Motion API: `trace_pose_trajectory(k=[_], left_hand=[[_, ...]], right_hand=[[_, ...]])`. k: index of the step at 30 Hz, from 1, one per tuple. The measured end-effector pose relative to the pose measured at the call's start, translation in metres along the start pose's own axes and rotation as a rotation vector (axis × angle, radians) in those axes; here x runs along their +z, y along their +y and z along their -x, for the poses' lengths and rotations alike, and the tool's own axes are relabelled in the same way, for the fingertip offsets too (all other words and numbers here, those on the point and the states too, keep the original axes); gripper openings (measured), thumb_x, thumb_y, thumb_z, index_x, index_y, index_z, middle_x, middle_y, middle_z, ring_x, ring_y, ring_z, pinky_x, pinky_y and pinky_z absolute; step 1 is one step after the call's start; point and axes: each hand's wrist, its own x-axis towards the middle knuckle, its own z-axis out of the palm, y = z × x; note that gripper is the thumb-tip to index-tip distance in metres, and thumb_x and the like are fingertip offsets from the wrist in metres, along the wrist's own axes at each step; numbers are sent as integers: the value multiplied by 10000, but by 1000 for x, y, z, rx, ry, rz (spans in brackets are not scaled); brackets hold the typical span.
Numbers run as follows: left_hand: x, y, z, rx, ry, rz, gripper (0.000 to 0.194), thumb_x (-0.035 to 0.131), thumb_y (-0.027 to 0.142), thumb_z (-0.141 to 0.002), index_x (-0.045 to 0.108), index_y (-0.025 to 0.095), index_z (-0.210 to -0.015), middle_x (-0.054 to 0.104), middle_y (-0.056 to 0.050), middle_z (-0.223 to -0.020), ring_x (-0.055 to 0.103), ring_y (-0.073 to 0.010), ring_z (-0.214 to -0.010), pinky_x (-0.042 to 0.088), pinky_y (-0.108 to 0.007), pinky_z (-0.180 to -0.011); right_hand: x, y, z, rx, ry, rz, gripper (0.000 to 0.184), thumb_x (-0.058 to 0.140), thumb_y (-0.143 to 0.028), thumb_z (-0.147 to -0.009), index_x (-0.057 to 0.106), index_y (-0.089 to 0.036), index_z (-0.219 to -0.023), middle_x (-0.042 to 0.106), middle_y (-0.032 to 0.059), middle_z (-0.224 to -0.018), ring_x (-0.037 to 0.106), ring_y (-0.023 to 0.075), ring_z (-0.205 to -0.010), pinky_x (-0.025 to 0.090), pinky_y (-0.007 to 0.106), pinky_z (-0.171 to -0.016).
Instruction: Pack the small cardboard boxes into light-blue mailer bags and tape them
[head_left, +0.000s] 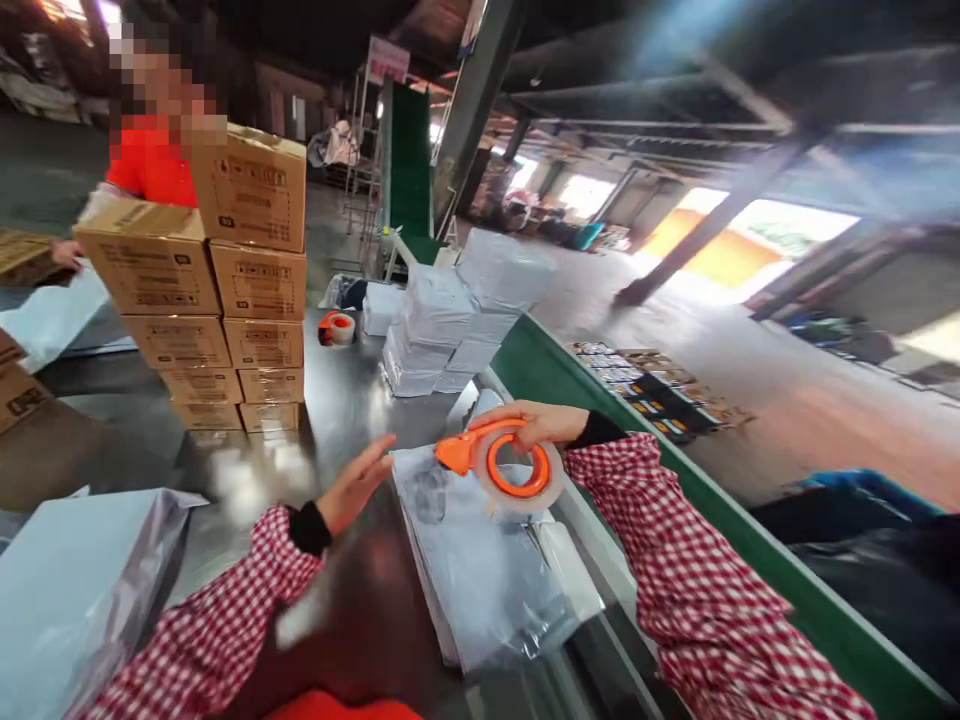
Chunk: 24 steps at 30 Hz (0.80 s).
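Note:
My right hand [536,422] grips an orange tape dispenser [504,465] with a roll of clear tape, held over a pile of grey plastic mailer bags [480,570] on the metal table [337,400]. My left hand [358,482] hovers just left of the bags, fingers stretched out and holding nothing. Both arms wear red-and-white checked sleeves.
Stacked cardboard boxes [225,290] stand at the back left, with a person in red [150,165] behind them. A second tape dispenser [337,327] and a stack of wrapped white parcels [450,325] lie further back. A green conveyor edge [675,480] runs along the right. Another grey bag [67,590] lies at the near left.

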Motion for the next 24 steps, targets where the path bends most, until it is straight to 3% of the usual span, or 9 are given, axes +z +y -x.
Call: trace_pose_trajectory(k=[3,4,6,9,12,16,19,21,24], left_hand=[[19,32,-3,59,-189,261,557,303,520,-983,611,111,-1204,626,-163,-1331,545,-278,-1283,396,-457,-1128],[21,39,7,59,-266,337,581,315,567,-966,655,106,-1063,715,-154,-1110,647,-265,-1106,467,-450,-1049],[18,51,33,9,-374,454,610,386,678,-898,647,128,-847,662,-55,-661,659,-182,-661,566,-408,-819],[-8,65,74,-73,-414,500,639,437,762,-829,614,150,-768,432,74,-419,367,-62,-346,475,-262,-494],[-44,75,97,-69,-528,254,618,536,745,-782,637,136,-746,459,65,-419,324,-45,-324,252,-193,-372],[-69,73,114,-122,-675,-102,544,593,674,-755,664,135,-744,538,35,-490,379,-65,-362,245,-197,-376],[-59,67,134,-126,-708,-335,424,520,545,-831,647,157,-715,566,17,-528,412,-88,-398,295,-214,-422],[-45,69,158,-38,-649,-591,346,484,401,-864,604,170,-636,586,-9,-561,469,-113,-469,312,-234,-486],[-32,86,201,132,-452,-815,364,438,331,-899,557,181,-591,587,-27,-593,504,-142,-563,309,-270,-561]], right_hand=[[42,-31,49,-66,28,-17,676,650,-166,-572,636,-156,-1248,691,60,-1146,647,210,-982,517,292,-828],[57,-38,64,-102,69,7,687,654,-178,-591,617,-159,-1277,671,63,-1189,636,215,-1026,507,300,-864],[86,-46,92,-172,164,107,674,675,-218,-639,600,-165,-1307,633,70,-1248,615,224,-1081,486,317,-919],[133,-47,125,-250,273,348,628,735,-327,-695,623,-174,-1294,612,85,-1224,596,239,-1093,462,349,-968],[191,-39,143,-294,310,548,605,759,-411,-713,655,-192,-1267,616,95,-1129,599,242,-1035,461,371,-969],[281,-26,141,-233,360,764,617,723,-306,-727,618,-242,-1332,591,129,-1180,619,238,-944,494,364,-897],[340,-16,120,-64,391,938,634,682,-299,-727,591,-294,-1355,616,117,-1027,602,195,-711,502,326,-692],[366,-3,96,57,397,989,558,655,-407,-749,625,-317,-1299,613,88,-911,591,201,-655,478,314,-613],[377,29,52,264,424,979,435,608,-515,-791,712,-267,-1133,649,112,-923,650,279,-786,513,365,-677]])
